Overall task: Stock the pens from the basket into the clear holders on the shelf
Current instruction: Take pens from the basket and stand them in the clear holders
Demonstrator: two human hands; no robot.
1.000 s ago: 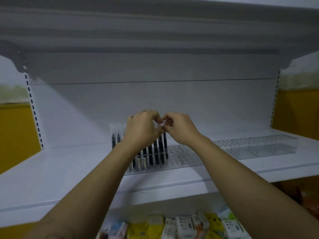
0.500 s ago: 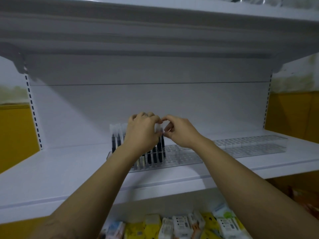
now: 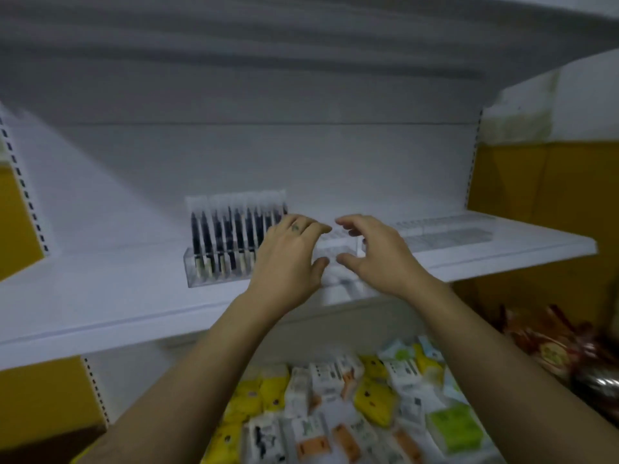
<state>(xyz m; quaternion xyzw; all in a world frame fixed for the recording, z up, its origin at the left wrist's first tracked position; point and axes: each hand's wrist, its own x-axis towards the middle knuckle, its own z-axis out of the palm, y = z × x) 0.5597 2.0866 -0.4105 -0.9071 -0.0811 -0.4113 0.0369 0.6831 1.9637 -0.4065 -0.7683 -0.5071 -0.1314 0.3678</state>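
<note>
Above a white shelf [image 3: 100, 289], hovering with left hand [image 3: 288, 259] and right hand [image 3: 378, 252] spread loose and empty just beside the pens [image 3: 231, 236] racked upright in the clear holder [image 3: 217, 277]; probably light, stiff, slick packs, best pinched near the top.

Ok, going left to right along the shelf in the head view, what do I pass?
Row of upright pens → left hand → right hand → far clear holder.
</note>
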